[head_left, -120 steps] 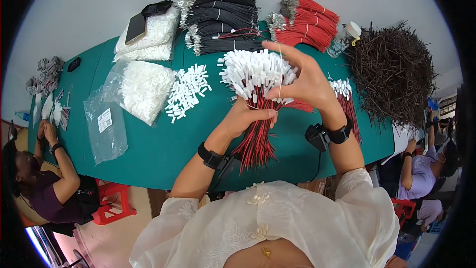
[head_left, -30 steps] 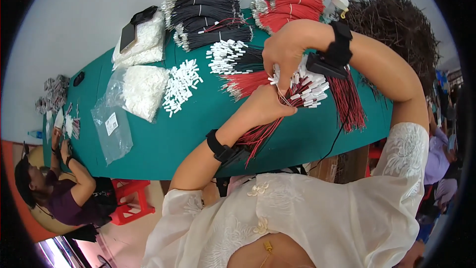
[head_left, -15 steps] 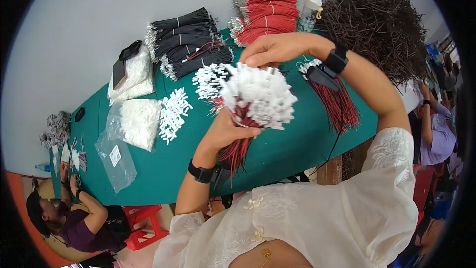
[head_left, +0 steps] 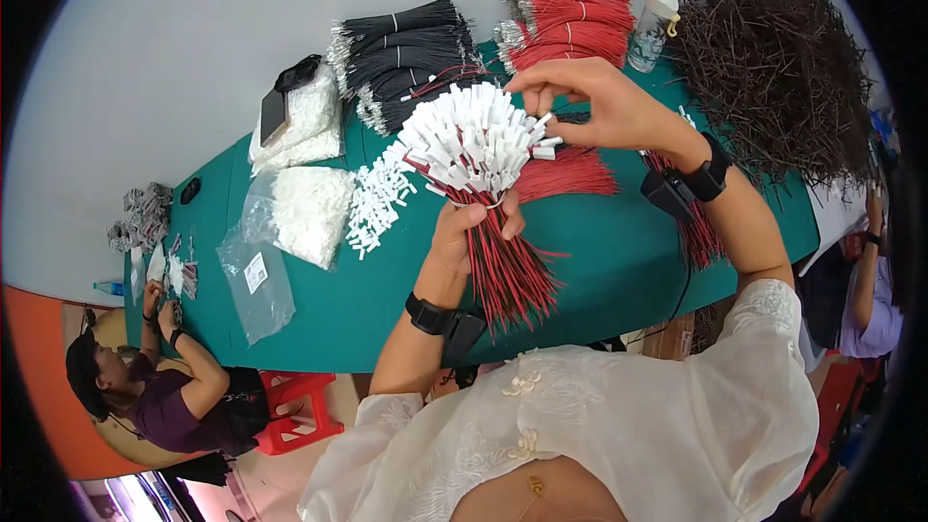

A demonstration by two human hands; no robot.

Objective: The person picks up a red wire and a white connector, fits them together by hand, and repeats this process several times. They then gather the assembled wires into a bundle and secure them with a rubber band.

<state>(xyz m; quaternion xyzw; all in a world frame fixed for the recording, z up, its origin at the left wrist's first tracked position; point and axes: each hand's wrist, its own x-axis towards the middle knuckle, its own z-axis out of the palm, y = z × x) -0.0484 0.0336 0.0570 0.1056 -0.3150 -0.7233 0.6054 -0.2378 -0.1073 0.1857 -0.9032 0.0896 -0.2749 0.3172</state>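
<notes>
Left hand (head_left: 472,232) gripping red wire bundle (head_left: 483,184), white connectors fanned up top

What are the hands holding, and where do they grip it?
The left hand grips a wire bundle around its middle; the right hand pinches one white connector at its top.

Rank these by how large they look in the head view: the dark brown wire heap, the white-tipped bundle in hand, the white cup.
1. Dark brown wire heap, largest.
2. White-tipped bundle, gripped by the left hand; nearer the camera, so it may look oversized.
3. White cup, clearly smallest.
</notes>
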